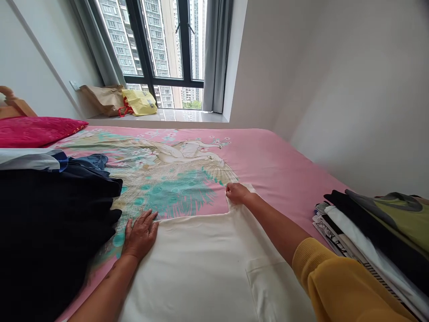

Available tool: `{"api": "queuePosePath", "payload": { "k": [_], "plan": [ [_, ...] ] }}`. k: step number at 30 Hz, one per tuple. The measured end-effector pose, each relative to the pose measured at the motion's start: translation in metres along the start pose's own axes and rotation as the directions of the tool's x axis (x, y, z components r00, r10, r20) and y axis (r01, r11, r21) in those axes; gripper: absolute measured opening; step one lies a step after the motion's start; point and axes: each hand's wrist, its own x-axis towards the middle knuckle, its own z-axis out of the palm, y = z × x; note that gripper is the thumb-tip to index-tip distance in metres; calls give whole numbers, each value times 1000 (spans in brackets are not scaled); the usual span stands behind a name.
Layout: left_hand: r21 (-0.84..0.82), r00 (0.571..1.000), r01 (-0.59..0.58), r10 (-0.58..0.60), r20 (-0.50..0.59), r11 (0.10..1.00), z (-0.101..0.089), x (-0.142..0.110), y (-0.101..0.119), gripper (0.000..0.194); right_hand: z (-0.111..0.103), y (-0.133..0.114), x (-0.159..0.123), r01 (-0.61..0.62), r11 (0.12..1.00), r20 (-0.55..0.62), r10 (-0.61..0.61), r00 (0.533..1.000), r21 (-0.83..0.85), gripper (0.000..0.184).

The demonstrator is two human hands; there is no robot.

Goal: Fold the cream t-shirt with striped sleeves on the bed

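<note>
A cream-white garment (204, 264) with a chest pocket lies spread on the pink bed sheet (278, 161). My left hand (140, 232) rests flat, fingers stretched out, on the garment's left upper edge. My right hand (236, 193) reaches further out with its fingers closed, pinching the garment's far corner strip against the sheet. The arm behind it wears a mustard-yellow sleeve (338, 281).
A heap of dark clothes (50, 223) fills the left of the bed, with a red pillow (36, 130) behind it. Folded clothes are stacked (375, 232) at the right edge. A brown paper bag (103, 99) and a yellow bag (140, 102) sit on the window sill.
</note>
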Motion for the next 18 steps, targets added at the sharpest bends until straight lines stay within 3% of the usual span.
{"api": "queuePosePath", "payload": {
  "k": [5, 9, 13, 18],
  "plan": [
    [-10, 1000, 6, -5, 16, 1000, 0, 0, 0, 40, 2, -5, 3, -73, 997, 13, 73, 997, 6, 35],
    [-15, 1000, 14, -14, 18, 1000, -2, -1, 1, 40, -1, -5, 5, -124, 992, 34, 124, 992, 4, 25],
    [-22, 1000, 13, -12, 12, 1000, -3, -1, 2, 40, -3, -6, 9, -74, 995, -36, 77, 996, 68, 19],
    [-37, 1000, 13, -13, 2, 999, -4, -1, 3, 40, 7, -15, -6, 30, 988, -123, -11, 992, 154, 30]
  ]
}}
